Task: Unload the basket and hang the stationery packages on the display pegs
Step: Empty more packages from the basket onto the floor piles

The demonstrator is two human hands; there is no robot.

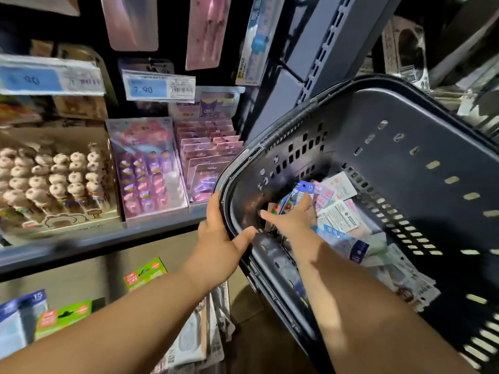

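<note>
A dark plastic basket (405, 147) is tilted toward me on the right. My left hand (218, 238) grips its near rim, thumb inside and fingers outside. My right hand (293, 215) reaches down inside it, fingers spread over a blue-topped stationery package (303, 190) marked 15; whether the fingers pinch it is not clear. Several more flat stationery packages (340, 211) lie heaped in the basket's low corner. Carded packages (208, 31) hang on display pegs at the top of the shelving.
A shelf (94, 238) on the left carries a box of plush-topped pens (51, 179), purple sticker cards (148, 168) and pink cards (208, 155). Price tags (159, 86) sit above. Green boxes (145, 272) and hanging packs (189, 338) are below. A grey slotted upright (329, 47) stands behind the basket.
</note>
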